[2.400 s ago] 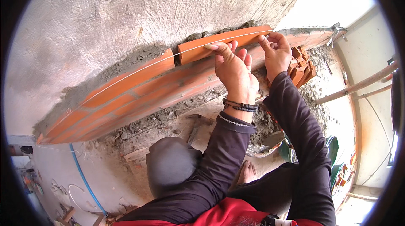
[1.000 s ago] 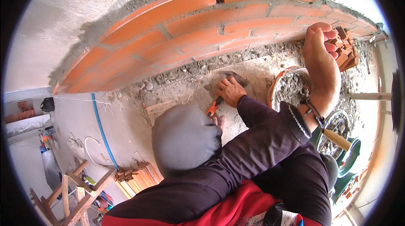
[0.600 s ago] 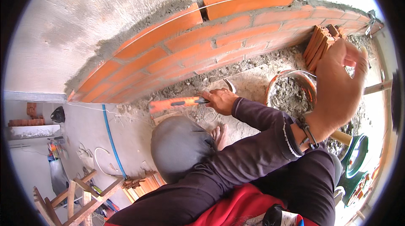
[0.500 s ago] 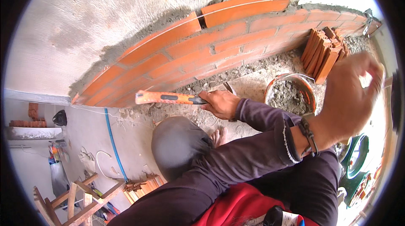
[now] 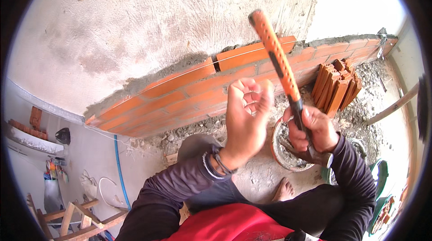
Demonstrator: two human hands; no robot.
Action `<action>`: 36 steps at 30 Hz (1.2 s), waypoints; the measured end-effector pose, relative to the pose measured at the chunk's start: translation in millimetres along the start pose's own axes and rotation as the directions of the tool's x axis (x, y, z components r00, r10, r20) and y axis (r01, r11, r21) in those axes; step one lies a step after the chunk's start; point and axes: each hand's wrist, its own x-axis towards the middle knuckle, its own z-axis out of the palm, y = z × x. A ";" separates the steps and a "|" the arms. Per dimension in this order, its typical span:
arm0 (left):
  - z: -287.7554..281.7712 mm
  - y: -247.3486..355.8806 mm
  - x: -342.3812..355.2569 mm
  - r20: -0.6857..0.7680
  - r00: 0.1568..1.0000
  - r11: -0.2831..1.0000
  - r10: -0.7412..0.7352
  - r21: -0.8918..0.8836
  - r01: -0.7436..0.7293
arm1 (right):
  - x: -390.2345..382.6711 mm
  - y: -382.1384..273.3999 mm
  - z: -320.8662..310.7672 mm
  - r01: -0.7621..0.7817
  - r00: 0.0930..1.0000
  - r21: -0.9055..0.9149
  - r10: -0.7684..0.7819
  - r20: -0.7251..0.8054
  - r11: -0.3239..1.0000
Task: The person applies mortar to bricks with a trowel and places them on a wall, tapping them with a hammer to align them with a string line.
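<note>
My right hand is wrapped round the dark neck of a hammer, close to its head. The hammer has an orange, dotted grip that points up and to the left, and its metal head lies below my fist, near my sleeve. My left hand, with dark bands at the wrist, is raised left of the hammer, its fingers loosely curled in and nothing visible in them. Behind both hands runs a low brick wall; two bricks of its top course have a gap between them. A thin white string stretches along that course.
A bucket of mortar stands below my hands, partly hidden by the right one. Stacked bricks lean together at the right. Green tubs sit at the lower right, wooden trestles at the lower left. A blue pipe runs up the left side.
My right hand has swung the hammer from the left over to the right, and its handle now points upward. My left hand has come back from the far right to the middle, uncrossing my arms.
</note>
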 end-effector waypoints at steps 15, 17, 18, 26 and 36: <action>-30.8 25.9 65.6 0.090 0.993 0.708 -0.080 -0.696 0.121 | -38.0 4.0 -6.2 -0.058 0.989 -0.091 0.069 0.127 0.994; -27.8 26.0 78.2 0.125 0.984 0.650 -0.126 -0.739 0.177 | -64.1 -12.3 3.4 0.132 0.990 -0.050 -0.130 0.052 0.990; -19.5 22.4 83.0 0.140 0.977 0.608 -0.159 -0.766 0.209 | -71.2 -18.3 -5.0 0.250 0.964 -0.127 -0.234 0.125 0.960; 58.4 -23.8 72.2 0.173 0.776 0.648 -0.607 -0.457 0.609 | -141.3 6.3 4.3 0.490 0.474 -0.331 -0.565 -0.676 0.807; 41.3 -63.6 88.5 0.329 0.773 0.704 -0.543 -0.324 0.632 | -117.8 15.6 -1.6 0.589 0.398 -0.291 -0.584 -0.707 0.754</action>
